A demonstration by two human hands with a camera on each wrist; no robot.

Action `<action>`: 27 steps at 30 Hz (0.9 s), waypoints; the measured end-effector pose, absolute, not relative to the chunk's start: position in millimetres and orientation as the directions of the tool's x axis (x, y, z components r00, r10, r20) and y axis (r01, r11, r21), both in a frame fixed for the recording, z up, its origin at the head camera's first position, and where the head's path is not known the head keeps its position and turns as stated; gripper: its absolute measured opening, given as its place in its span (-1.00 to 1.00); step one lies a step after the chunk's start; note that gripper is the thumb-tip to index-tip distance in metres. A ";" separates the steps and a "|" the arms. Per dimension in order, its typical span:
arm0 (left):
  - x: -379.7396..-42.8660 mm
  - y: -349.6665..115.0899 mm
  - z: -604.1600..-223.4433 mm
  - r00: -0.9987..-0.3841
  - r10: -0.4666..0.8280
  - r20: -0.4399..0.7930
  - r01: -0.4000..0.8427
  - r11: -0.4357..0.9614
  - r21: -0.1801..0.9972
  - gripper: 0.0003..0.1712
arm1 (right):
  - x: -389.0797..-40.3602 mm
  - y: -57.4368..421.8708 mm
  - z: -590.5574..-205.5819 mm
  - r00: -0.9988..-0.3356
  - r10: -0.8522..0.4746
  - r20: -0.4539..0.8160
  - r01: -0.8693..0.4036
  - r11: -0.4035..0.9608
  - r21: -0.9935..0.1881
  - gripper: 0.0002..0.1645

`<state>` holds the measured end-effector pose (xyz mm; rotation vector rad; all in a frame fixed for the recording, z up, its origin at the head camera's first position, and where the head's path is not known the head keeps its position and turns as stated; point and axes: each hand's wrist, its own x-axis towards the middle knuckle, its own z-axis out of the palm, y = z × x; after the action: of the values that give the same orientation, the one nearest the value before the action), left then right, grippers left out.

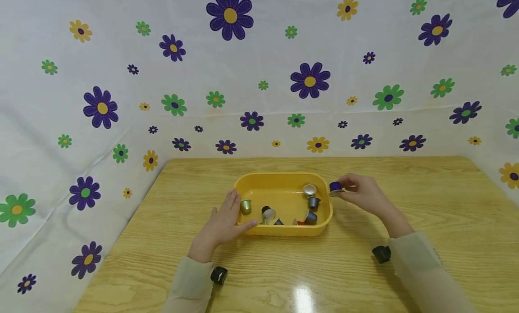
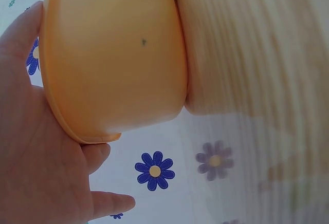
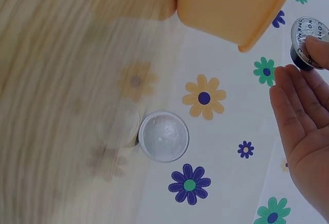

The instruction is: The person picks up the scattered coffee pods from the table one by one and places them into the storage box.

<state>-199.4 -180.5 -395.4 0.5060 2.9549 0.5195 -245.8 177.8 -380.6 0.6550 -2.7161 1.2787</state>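
A blue capsule (image 1: 334, 186) sits pinched in the right hand (image 1: 362, 195) just outside the right rim of the yellow tub (image 1: 284, 232), which stands on the wooden table (image 1: 405, 205) with several capsules inside. The left hand (image 1: 224, 223) rests flat against the tub's left side.

Left wrist view: the left hand's (image 2: 36, 157) straight fingers lie along the tub's (image 2: 113, 59) rim.

Right wrist view: fingertips (image 3: 318, 52) grip the capsule (image 3: 307, 41) beside the tub (image 3: 231, 3).
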 end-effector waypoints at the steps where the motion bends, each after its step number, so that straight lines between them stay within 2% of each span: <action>1: -199.6 -180.7 -395.7 -0.940 0.339 -0.038 0.306 0.887 0.347 0.10 | -246.2 176.4 -380.6 -0.905 -0.351 0.240 -0.409 0.560 -0.721 -0.74; 16: -200.2 -180.4 -396.3 -0.943 0.332 -0.038 0.300 0.891 0.341 0.11 | -254.3 148.1 -382.2 -0.861 -0.416 0.294 -0.488 0.508 -0.710 -0.75; 27: -199.9 -180.1 -395.7 -0.942 0.334 -0.037 0.303 0.891 0.337 0.10 | -257.8 127.7 -381.5 -0.861 -0.441 0.254 -0.470 0.496 -0.731 -0.73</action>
<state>-199.9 -180.1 -395.7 0.5006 2.9637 0.5056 -257.8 127.7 -381.5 0.8189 -2.6883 1.3291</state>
